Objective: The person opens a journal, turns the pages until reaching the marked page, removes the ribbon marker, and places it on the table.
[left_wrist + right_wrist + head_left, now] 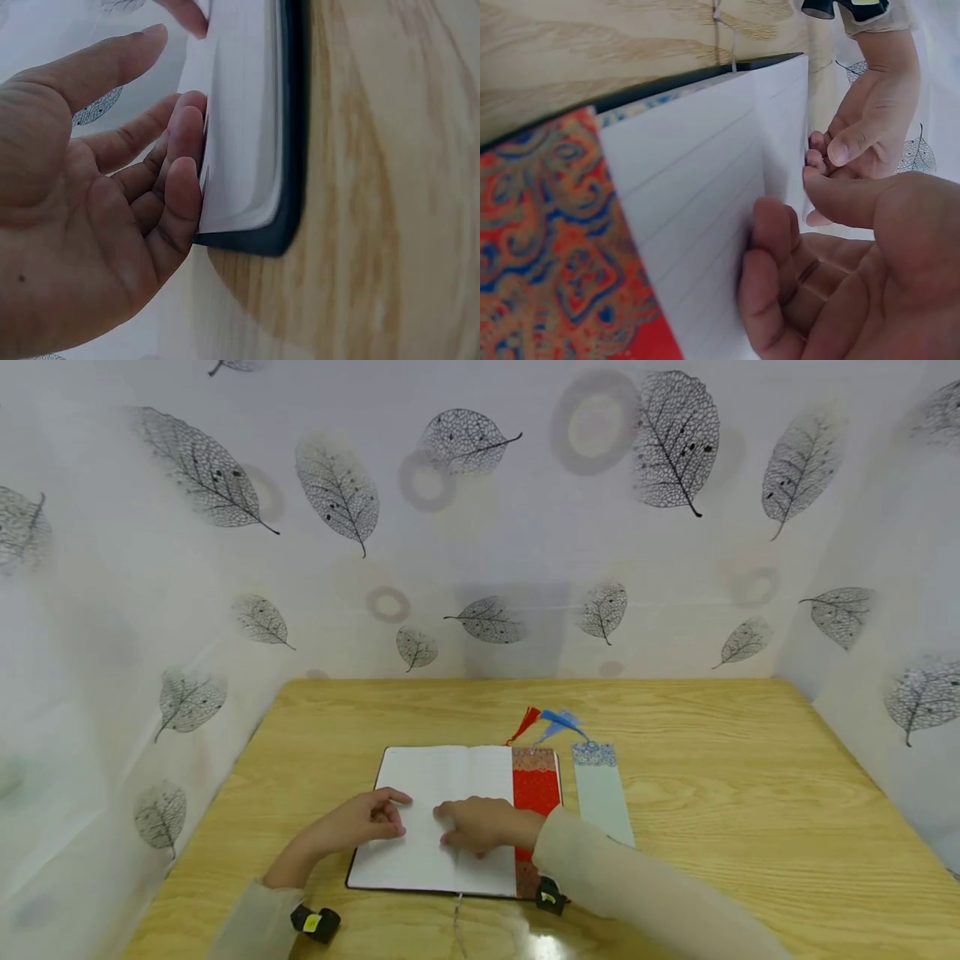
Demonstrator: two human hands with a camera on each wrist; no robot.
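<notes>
lay open mid-table, the notebook [442, 818], red bookmark [536, 789] on its right page, blue bookmark [602, 789] just right of it. left hand [360, 822] touched the left page, fingers straight and together; right hand [480, 825] pressed near the fold, fingers relaxed, gripping nothing. risked creasing a page or nudging the red bookmark off.

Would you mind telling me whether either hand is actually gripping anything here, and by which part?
Neither grips: the left hand and right hand rest with fairly straight fingers on the open notebook page.
</notes>
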